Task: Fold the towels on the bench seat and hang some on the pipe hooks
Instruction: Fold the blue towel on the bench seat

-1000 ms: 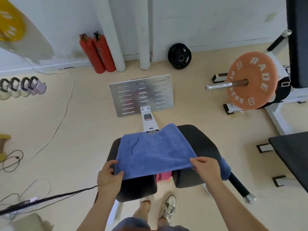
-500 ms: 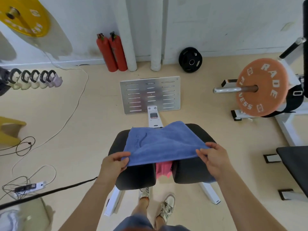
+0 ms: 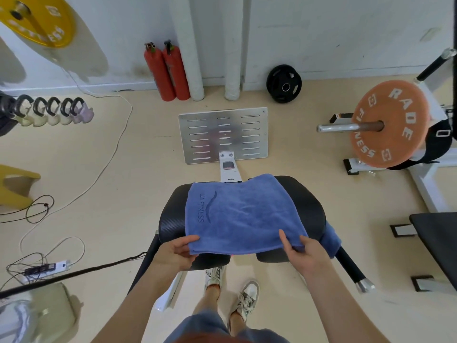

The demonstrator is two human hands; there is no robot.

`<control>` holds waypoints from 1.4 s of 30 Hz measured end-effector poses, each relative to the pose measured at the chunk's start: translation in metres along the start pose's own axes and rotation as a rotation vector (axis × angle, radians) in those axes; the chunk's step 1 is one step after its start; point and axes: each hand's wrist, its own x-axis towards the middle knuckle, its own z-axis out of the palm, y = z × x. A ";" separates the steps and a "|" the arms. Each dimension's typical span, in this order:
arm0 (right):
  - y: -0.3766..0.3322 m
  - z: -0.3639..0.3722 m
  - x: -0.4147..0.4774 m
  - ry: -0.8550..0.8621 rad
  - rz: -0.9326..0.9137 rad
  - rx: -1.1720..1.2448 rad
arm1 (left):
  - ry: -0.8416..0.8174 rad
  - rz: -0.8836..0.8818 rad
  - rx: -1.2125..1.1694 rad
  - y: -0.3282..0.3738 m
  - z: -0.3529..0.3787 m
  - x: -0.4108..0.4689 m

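- I am watching the blue towel (image 3: 237, 214) lying spread across the counter (image 3: 173, 216), a black padded seat with a fine woven-looking texture and rounded corners.
- The towel is looking soft and napped and roughly rectangular. It is carrying "FITNESS" and a curved swoosh pressed into its left part, and its far edge is reaching over the seat's back rim.
- The left grip (image 3: 176, 251) is pinching the near-left corner, thumb lying on top and fingers tucked beneath.
- The right grip (image 3: 305, 252) is pinching the near-right edge the same way, thumb stretching over the cloth.
- More blue cloth (image 3: 331, 241) is hanging off the counter's right side; I cannot tell whether it is part of the same towel.
- A sliver of pink (image 3: 232, 255) is showing under the near edge, between the seat's 2 front lobes.
- Beyond the counter, a flat slotted metal plate (image 3: 223, 134) is lying on the beige floor, and 2 red cylinders (image 3: 167, 70) are standing against the white wall.
- An orange weight plate (image 3: 388, 123), round and matte, is sitting on a steel bar at the right.
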 end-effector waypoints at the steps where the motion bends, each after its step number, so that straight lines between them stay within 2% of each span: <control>1: 0.001 0.000 0.003 -0.010 -0.024 -0.002 | 0.009 0.047 0.093 0.001 -0.001 -0.002; 4: 0.008 -0.001 0.012 -0.059 -0.118 -0.192 | 0.141 0.191 0.212 0.005 -0.001 -0.004; 7: 0.022 0.001 0.012 0.040 -0.159 -0.353 | 0.232 0.260 0.351 0.011 -0.003 -0.003; 9: 0.025 0.018 -0.009 0.205 -0.370 -0.466 | 0.239 0.377 0.616 0.016 -0.006 -0.003; 11: 0.026 0.028 -0.028 0.309 -0.624 -0.906 | 0.240 0.564 0.829 0.029 -0.008 -0.003; 12: 0.023 0.036 -0.034 0.274 -0.626 -0.925 | 0.235 0.656 0.891 0.037 -0.009 -0.002; 13: 0.023 0.047 -0.042 0.191 -0.528 -0.797 | 0.223 0.730 0.914 0.048 -0.007 -0.003; 14: 0.023 0.053 -0.043 0.078 -0.515 -0.700 | 0.197 0.769 0.911 0.061 -0.004 -0.003; 16: 0.023 0.070 -0.056 0.030 -0.622 -0.774 | 0.101 0.740 0.871 0.090 0.005 -0.004; 20: 0.039 0.110 -0.074 -0.141 -0.878 -1.284 | -0.077 0.600 0.684 0.145 0.029 -0.001; 24: 0.048 0.145 -0.098 -0.379 -0.844 -1.357 | -0.158 0.615 0.473 0.185 0.046 -0.002; 28: 0.047 0.172 -0.119 -0.545 -0.850 -1.343 | -0.140 0.665 0.401 0.210 0.046 -0.006; 33: 0.044 0.198 -0.139 -0.593 -0.935 -1.380 | -0.067 0.786 0.371 0.240 0.039 -0.012; 37: 0.041 0.217 -0.154 -0.617 -1.014 -1.422 | -0.082 0.832 0.362 0.263 0.033 -0.021; 42: 0.041 0.236 -0.169 -0.696 -1.089 -1.430 | 0.016 1.036 0.540 0.288 0.022 -0.022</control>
